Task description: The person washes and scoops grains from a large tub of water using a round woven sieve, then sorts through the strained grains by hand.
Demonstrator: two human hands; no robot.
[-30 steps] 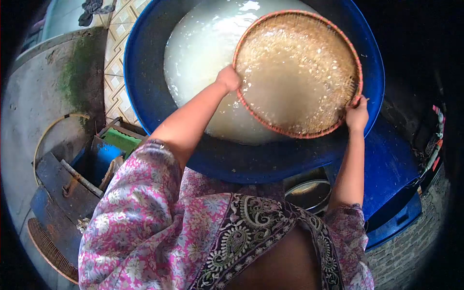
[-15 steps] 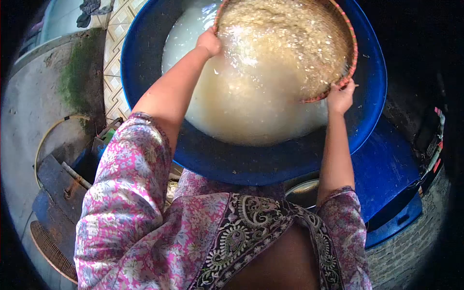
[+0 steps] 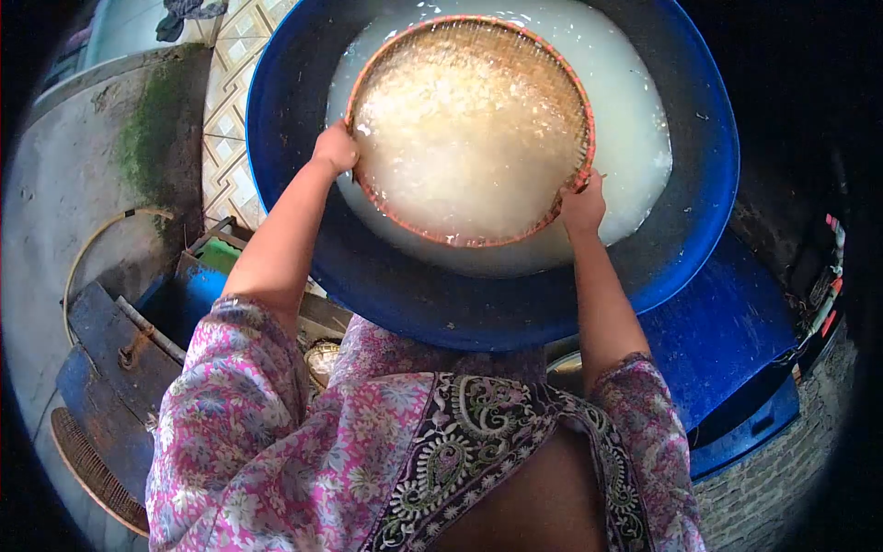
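A round woven basket (image 3: 423, 235) with a red-bound rim sits in cloudy water inside a large blue basin (image 3: 685, 248). Pale flakes or grains (image 3: 460, 87), whose exact kind I cannot make out, cover the basket's far part, while milky water floods its near part. My left hand (image 3: 337, 147) is closed round the rim on the left side. On the right, my right hand (image 3: 583, 204) grips the rim lower down, its thumb over the edge. Where the basket's underside rests is hidden by the water.
A blue plastic container (image 3: 722, 322) stands right of the basin, near a brick surface (image 3: 773, 492). At left are a mossy concrete wall (image 3: 92, 138), patterned tiles (image 3: 230, 152), a rusty dark board (image 3: 124, 345) and another woven tray (image 3: 92, 469).
Both hands have brought the basket left and nearer to me, from the basin's far right part toward its middle. More water now covers the basket's near side.
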